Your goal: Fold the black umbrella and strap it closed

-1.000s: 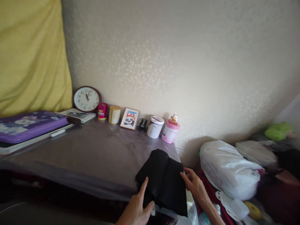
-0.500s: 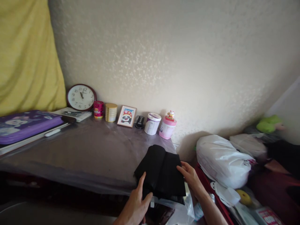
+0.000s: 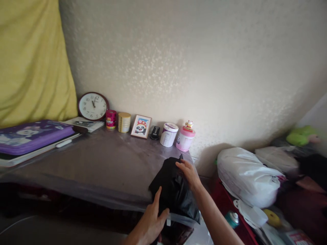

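Note:
A black plastic bag (image 3: 171,190) lies at the right front corner of the table, partly folded, its near side draping over the edge. My left hand (image 3: 150,219) is at its near left side, index finger stretched along the bag and thumb apart from it. The other fingers curl low, partly hidden, at the bag's edge. Farther up, my right hand (image 3: 188,173) pinches the far right part of the bag, where a small tip of black film sticks up past the fingers.
Along the wall stand a clock (image 3: 93,106), a pink can (image 3: 110,119), a yellow-lidded can (image 3: 124,122), a framed panda picture (image 3: 141,126), a white tub (image 3: 169,135) and a pink tub (image 3: 185,139) with a figurine. A purple case (image 3: 35,136) lies left; a white bag (image 3: 245,177) sits right.
My right hand has moved up and leftward from the bag's right edge, carrying its right flap over toward the left. My left hand stays at the near left side.

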Tool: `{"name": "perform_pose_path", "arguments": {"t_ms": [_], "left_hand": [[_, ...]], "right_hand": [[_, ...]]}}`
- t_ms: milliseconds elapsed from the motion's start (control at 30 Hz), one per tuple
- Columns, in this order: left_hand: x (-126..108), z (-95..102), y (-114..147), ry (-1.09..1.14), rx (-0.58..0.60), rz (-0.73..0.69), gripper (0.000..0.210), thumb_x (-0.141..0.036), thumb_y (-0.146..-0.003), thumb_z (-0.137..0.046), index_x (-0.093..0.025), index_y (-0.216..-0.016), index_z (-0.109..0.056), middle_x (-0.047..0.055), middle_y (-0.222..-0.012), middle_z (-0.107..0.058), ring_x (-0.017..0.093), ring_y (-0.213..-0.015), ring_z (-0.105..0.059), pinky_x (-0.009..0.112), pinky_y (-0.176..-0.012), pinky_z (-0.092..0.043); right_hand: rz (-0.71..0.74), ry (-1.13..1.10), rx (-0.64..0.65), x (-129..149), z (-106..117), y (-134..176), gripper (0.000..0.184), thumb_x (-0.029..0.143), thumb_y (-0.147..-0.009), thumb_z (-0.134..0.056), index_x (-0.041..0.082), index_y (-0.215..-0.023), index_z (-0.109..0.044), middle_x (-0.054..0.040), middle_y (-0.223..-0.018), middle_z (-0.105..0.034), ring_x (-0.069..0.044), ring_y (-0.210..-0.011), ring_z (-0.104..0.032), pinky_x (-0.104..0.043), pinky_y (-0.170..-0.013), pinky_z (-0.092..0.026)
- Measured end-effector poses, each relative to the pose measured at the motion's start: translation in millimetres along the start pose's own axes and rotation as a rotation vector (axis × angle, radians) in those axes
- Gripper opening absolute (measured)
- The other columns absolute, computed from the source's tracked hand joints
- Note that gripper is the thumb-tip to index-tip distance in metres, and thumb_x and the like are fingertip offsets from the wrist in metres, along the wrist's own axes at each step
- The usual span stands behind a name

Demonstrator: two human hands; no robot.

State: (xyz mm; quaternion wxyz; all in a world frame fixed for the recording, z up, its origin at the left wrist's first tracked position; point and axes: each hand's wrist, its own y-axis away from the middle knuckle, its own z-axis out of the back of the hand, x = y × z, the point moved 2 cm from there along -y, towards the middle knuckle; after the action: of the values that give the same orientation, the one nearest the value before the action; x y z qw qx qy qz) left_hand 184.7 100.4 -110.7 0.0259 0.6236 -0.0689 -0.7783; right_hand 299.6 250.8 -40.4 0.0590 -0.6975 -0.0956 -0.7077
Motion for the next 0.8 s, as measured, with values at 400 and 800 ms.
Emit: {"name": "perform_pose_path", "arguments": {"t_ms": [400,800], "left_hand": [[7.1,6.6,-7.8,-0.121,-0.054,-0.121,0.078,-0.031,-0.081,-0.045,-0.011,-0.142,-0.001,0.012,-0.11,-0.064,0.02,-0.094,-0.062,0.029,-0.082,-0.044],[-11.4,9.4,10.1,-0.616,-0.05,-0.13,0.08,-0.023,-0.079,-0.047,-0.033,-0.14,0.005,0.007,-0.103,-0.06,0.022,-0.093,-0.06,0.031,-0.082,-0.043]], "right_hand": [[-0.072,0.026,0.012,-17.2,-34.1,-19.6,0.04,0.02,-0.071,-0.064,0.011,-0.108,-0.052,0.0002,-0.067,-0.066,-0.01,-0.052,-0.062,-0.019,-0.052,-0.052],[-0.072,0.119,0.004,-22.5,-47.6,-29.8,0.049,0.015,-0.073,-0.063,0.01,-0.118,-0.045,-0.0016,-0.067,-0.068,-0.013,-0.051,-0.065,-0.018,-0.045,-0.051]]}}
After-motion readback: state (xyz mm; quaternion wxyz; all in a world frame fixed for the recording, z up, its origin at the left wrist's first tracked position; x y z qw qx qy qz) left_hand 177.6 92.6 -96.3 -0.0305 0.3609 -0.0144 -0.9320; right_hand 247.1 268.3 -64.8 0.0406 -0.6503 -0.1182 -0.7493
